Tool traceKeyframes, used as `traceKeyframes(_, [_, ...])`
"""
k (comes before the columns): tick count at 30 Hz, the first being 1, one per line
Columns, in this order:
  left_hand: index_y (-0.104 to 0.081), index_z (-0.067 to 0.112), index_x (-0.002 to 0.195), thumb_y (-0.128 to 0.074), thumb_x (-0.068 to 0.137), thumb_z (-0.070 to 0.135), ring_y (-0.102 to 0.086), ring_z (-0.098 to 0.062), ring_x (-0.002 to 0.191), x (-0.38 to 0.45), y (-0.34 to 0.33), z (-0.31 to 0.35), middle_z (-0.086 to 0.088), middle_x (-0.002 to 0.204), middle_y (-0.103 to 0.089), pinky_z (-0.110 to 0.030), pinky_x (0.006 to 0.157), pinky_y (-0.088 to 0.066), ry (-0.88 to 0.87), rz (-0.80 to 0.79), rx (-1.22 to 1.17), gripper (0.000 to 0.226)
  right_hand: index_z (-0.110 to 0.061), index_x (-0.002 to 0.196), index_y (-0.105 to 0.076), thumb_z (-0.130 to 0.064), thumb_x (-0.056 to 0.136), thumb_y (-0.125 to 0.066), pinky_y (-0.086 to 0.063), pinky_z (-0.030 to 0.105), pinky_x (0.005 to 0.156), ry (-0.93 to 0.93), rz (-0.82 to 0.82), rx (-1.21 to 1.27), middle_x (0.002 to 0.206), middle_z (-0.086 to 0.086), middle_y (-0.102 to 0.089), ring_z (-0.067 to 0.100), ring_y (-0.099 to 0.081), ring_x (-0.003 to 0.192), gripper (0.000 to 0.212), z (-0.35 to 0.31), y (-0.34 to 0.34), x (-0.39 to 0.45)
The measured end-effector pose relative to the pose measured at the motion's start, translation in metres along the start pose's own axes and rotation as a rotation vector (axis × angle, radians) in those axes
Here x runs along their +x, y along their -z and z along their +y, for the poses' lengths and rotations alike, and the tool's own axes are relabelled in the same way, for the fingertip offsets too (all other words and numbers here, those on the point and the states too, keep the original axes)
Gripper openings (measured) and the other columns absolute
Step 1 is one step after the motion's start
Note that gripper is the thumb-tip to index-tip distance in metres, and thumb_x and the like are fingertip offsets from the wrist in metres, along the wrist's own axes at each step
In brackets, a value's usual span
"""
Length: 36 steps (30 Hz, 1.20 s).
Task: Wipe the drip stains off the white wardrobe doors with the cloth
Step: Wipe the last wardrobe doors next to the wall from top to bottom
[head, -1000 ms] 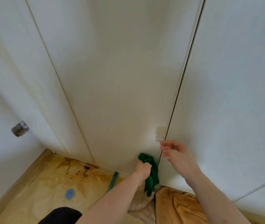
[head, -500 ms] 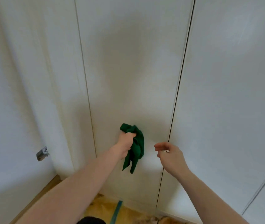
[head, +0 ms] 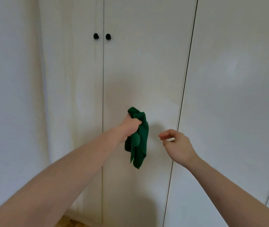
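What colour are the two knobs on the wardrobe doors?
Black. Both knobs sit side by side at the door seam, clearest in the head view, above the left hand.

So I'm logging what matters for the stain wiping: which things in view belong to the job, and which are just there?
Part of the job:
green cloth, bunched in the left hand
white wardrobe doors, faint yellowish drip streaks on the left door

Just there:
two black knobs
right hand, holding nothing, fingers loosely curled
strip of wooden floor
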State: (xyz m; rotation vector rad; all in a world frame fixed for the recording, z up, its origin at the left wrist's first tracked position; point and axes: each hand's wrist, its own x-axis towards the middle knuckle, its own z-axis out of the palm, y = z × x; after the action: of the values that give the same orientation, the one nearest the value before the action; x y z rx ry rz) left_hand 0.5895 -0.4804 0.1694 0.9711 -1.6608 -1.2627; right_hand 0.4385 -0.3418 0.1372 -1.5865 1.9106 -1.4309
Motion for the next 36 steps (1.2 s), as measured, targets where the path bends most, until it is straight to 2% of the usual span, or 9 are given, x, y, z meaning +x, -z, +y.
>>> traceKeyframes(3, [-0.051,0.022,0.117,-0.052,0.102,0.015,-0.061,-0.022,0.102,-0.006,0.019,0.017,-0.009,0.118,-0.063,-0.037,0.083,-0.05,-0.042,-0.009,0.048,0.017,-0.032,0.103,-0.069,-0.006,0.093,-0.05,-0.044,0.015,0.059,0.048,-0.003,-0.026,0.109,-0.019,-0.067,0.005,-0.065,0.072,0.033,-0.02,0.007,0.005])
traceKeyframes(6, [-0.048,0.019,0.132,-0.054,0.103,0.021,-0.061,-0.019,0.104,-0.005,0.036,0.032,-0.003,0.118,-0.062,-0.038,0.091,-0.049,-0.084,0.0,0.103,0.03,-0.03,0.105,-0.069,-0.006,0.094,-0.05,-0.044,0.014,0.058,0.087,-0.012,-0.016,0.109,-0.019,-0.066,0.003,-0.063,0.071,0.032,-0.037,0.013,0.017])
traceKeyframes(10, [-0.051,0.026,0.13,-0.056,0.101,0.034,-0.063,-0.018,0.108,0.0,0.053,0.05,0.004,0.117,-0.065,-0.042,0.101,-0.05,-0.172,0.033,0.247,0.031,-0.035,0.103,-0.068,-0.007,0.094,-0.052,-0.044,0.008,0.059,0.164,-0.002,0.018,0.111,-0.021,-0.067,-0.005,-0.061,0.08,0.033,-0.053,0.016,0.043])
traceKeyframes(15, [-0.057,0.03,0.116,-0.056,0.1,0.041,-0.064,-0.005,0.095,0.017,0.071,0.066,0.012,0.103,-0.067,-0.029,0.087,-0.054,-0.381,0.104,0.544,0.019,-0.039,0.102,-0.068,-0.008,0.095,-0.054,-0.047,0.007,0.065,0.255,0.025,0.078,0.111,-0.026,-0.067,-0.006,-0.06,0.09,0.035,-0.074,0.015,0.091])
traceKeyframes(18, [-0.058,0.036,0.105,-0.058,0.098,0.045,-0.065,0.002,0.084,0.036,0.079,0.077,0.016,0.094,-0.069,-0.016,0.072,-0.05,-0.44,0.142,0.562,0.012,-0.039,0.105,-0.067,-0.008,0.096,-0.055,-0.048,0.011,0.06,0.323,0.023,0.127,0.114,-0.026,-0.065,-0.002,-0.062,0.09,0.035,-0.088,0.011,0.126])
traceKeyframes(22, [-0.061,0.037,0.1,-0.063,0.094,0.048,-0.066,0.007,0.082,0.08,0.088,0.096,0.021,0.089,-0.071,-0.011,0.065,-0.049,-0.484,0.195,0.494,0.013,-0.043,0.114,-0.062,-0.011,0.095,-0.059,-0.049,0.012,0.062,0.417,0.025,0.166,0.117,-0.028,-0.062,-0.001,-0.064,0.091,0.037,-0.1,0.005,0.177])
traceKeyframes(29, [-0.065,0.037,0.106,-0.068,0.091,0.043,-0.071,0.0,0.084,0.134,0.099,0.152,0.019,0.094,-0.075,-0.023,0.075,-0.058,-0.402,0.159,0.348,0.016,-0.054,0.127,-0.047,-0.016,0.09,-0.069,-0.054,0.016,0.078,0.41,-0.098,0.219,0.123,-0.032,-0.055,0.0,-0.068,0.092,0.058,-0.149,0.006,0.246])
traceKeyframes(32, [-0.067,0.029,0.11,-0.068,0.093,0.04,-0.074,-0.006,0.084,0.148,0.117,0.207,0.011,0.094,-0.077,-0.022,0.072,-0.059,-0.298,0.1,0.299,0.02,-0.054,0.135,-0.036,-0.024,0.087,-0.074,-0.056,0.022,0.081,0.348,-0.229,0.141,0.128,-0.035,-0.05,-0.004,-0.068,0.091,0.068,-0.199,0.02,0.274])
traceKeyframes(36, [-0.066,0.027,0.112,-0.066,0.092,0.046,-0.074,-0.009,0.088,0.156,0.153,0.308,0.009,0.096,-0.077,-0.023,0.076,-0.058,-0.135,0.019,0.238,0.028,-0.052,0.139,-0.034,-0.032,0.085,-0.075,-0.052,0.018,0.079,0.353,-0.322,0.016,0.133,-0.034,-0.045,-0.005,-0.065,0.093,0.071,-0.291,0.059,0.315])
